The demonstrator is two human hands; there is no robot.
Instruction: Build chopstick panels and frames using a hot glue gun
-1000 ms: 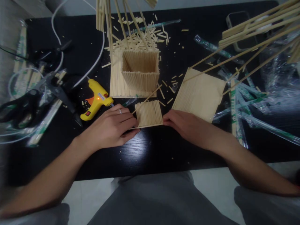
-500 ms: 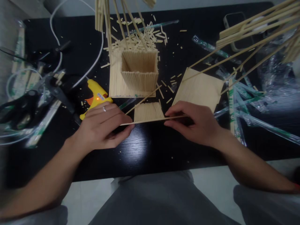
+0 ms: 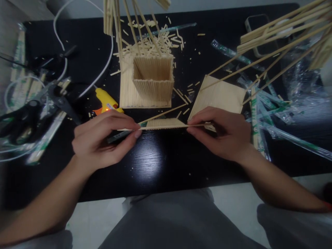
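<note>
My left hand (image 3: 103,136) and my right hand (image 3: 220,133) each pinch one end of a small flat panel of glued bamboo sticks (image 3: 163,123), held level above the black table (image 3: 155,166) and seen nearly edge-on. One long stick juts out past both sides of it. A thin loose stick (image 3: 162,113) leans across its far edge. Behind it stands an open-topped stick box (image 3: 153,81) on a stick base. A larger stick panel (image 3: 220,97) lies by my right hand.
A yellow glue gun (image 3: 106,102) with its light on lies left of the box, its white cable (image 3: 85,45) running back. Scissors (image 3: 23,117) and wrappers sit at the left, plastic wrappers (image 3: 272,114) at the right. Long sticks (image 3: 280,31) overhang from above.
Both hands closed on the small stick panel and lifted it off the table; it went from lying flat to being held nearly edge-on.
</note>
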